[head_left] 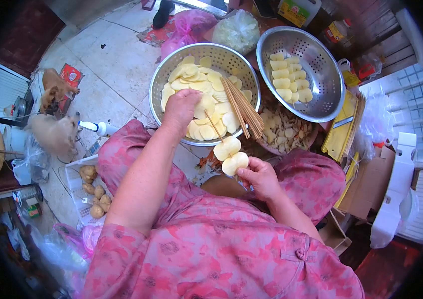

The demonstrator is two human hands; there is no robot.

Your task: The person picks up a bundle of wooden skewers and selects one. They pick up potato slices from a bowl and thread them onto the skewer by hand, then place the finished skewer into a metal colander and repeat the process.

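Note:
My left hand (181, 107) pinches a thin round potato slice (205, 105) over the steel colander of slices. The tip end of a wooden skewer (214, 123) points up at that slice, overlapping its lower edge. Lower down, my right hand (260, 178) is closed on the skewer's near end, where threaded potato slices (230, 153) sit; the thumb presses by the lowest slice. The perforated colander (154, 94) holds a heap of loose potato slices (191, 74). A bundle of bare wooden skewers (244, 109) lies across its right rim.
A second colander (328, 65) at the right holds skewered slices (291, 79). Below it stands a basin of peelings (283, 129). Whole potatoes (99, 199) sit in a white crate at the left. Two dogs (57, 134) are on the tiled floor. Cardboard (368, 182) stands at the right.

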